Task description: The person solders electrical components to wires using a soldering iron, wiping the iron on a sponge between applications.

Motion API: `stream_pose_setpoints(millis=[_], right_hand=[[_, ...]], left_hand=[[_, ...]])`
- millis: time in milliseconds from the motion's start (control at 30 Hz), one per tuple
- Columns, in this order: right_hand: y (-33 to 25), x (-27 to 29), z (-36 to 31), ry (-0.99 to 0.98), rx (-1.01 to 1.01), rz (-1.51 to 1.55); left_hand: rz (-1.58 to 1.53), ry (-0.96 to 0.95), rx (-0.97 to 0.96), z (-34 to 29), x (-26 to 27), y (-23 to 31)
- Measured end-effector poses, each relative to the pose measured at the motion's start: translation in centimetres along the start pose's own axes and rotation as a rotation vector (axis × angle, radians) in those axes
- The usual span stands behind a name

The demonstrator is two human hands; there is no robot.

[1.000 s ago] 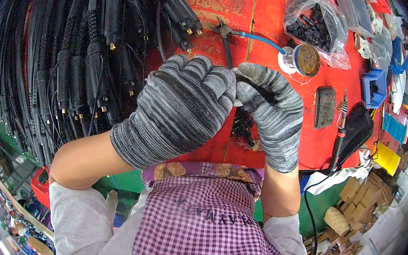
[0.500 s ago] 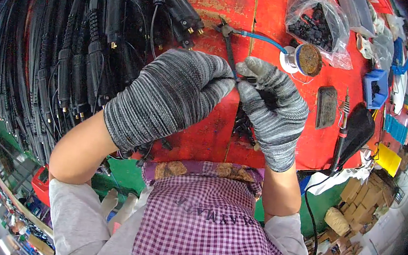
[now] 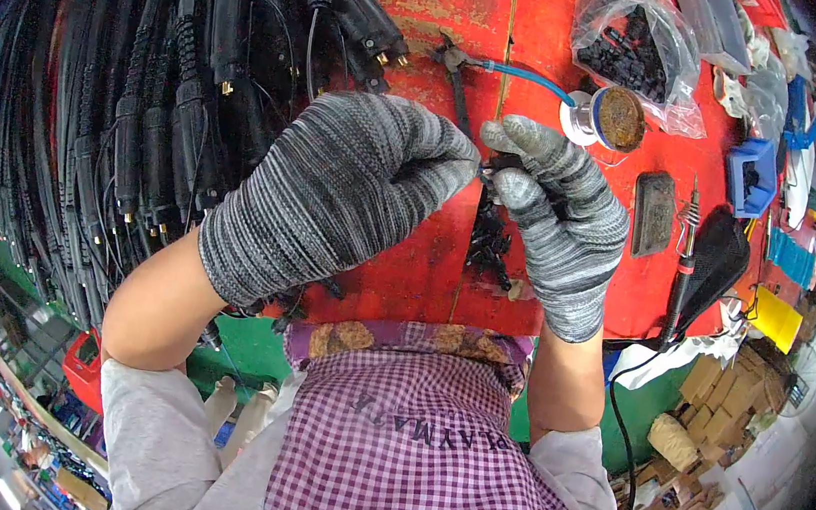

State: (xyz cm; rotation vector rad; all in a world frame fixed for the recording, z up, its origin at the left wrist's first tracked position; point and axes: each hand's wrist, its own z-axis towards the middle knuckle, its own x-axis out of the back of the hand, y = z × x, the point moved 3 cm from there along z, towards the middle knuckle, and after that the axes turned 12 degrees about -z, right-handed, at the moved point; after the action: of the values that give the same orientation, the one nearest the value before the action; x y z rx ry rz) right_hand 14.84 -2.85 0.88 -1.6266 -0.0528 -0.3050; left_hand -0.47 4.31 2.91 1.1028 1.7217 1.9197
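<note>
Over the red table, both my hands wear grey-and-black striped knit gloves and meet fingertip to fingertip. My left hand (image 3: 339, 202) is closed in a pinch, and what lies between its thumb and finger is too small to make out. A small black part (image 3: 507, 163) sits between the thumb and fingers of my right hand (image 3: 571, 233), its near end by the left fingertips. Just below the hands, small black pieces (image 3: 490, 244) lie in a loose heap. Beyond them rest cutting pliers (image 3: 455, 59) with one blue handle, their jaws pointing away.
Thick black cables (image 3: 91, 118) with brass-tipped connectors crowd the left side. At the right are a wire spool (image 3: 617, 118), a clear bag of black parts (image 3: 632, 54), a dark flat block (image 3: 652, 214), a soldering iron (image 3: 687, 257) and a blue bin (image 3: 751, 178).
Both hands have shifted slightly right. The right fingers have tilted and opened a little, so the black part and more of the heap below now show.
</note>
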Motion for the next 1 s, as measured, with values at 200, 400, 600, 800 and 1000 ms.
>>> stream_pose_setpoints(millis=[200, 400, 600, 800, 1000], right_hand=[[-0.2, -0.1, 0.0, 0.037, 0.028, 0.010], [-0.3, -0.1, 0.1, 0.084, 0.035, -0.045], [0.0, -0.3, 0.1, 0.111, 0.016, -0.042], [-0.2, -0.4, -0.1, 0.118, 0.026, 0.018], [-0.2, -0.4, 0.0, 0.101, 0.013, 0.006]], left_hand=[[0.032, -0.005, -0.005, 0.1, 0.3, 0.3], [0.102, 0.037, -0.050, 0.2, 0.1, 0.6], [0.465, 0.100, -0.232, -0.3, -0.5, 1.8], [0.369, 0.091, -0.154, -0.3, -0.4, 1.4], [0.362, 0.075, -0.156, -0.1, -0.2, 1.6]])
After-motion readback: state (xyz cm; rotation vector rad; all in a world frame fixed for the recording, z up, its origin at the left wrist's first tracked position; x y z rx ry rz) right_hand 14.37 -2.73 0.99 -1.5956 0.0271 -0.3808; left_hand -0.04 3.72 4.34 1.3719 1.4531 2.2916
